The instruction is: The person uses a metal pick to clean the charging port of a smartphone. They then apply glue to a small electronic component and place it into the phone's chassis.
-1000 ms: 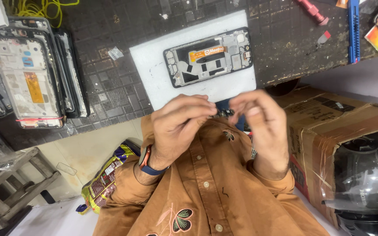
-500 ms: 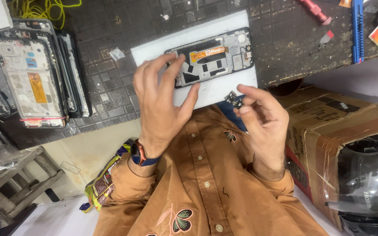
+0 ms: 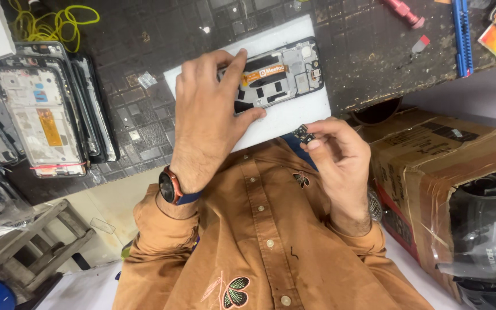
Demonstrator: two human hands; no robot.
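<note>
Find the frame (image 3: 285,74) flat on the white mat (image 3: 308,115), at the middle of the near edge of the bench (image 3: 368,63). Note the left hand (image 3: 208,120) on its left half: opened wide, palm down, gripping nothing, index on the far rim and thumb on the near rim. Note the right hand (image 3: 343,163) just off the near edge, raised over the shirt, half curled, with a small dark board (image 3: 303,135) pinched between thumb and fingertips.

To do this well, probably:
- Press on the frame lightly and only at the rims, never on the orange flex or the open middle.
- Hold the frame square on the mat, so that no sliding to the near edge happens.
- Grip the board by its edges, not by the contacts, and turn it level before any lowering.
- Check the right end of the frame first; cannot tell from here which recess fits.
- Stay away from the stack of frames (image 3: 41,115) at the left edge and from the red tool (image 3: 402,11) and blue tool (image 3: 462,34) at the far right corner.
</note>
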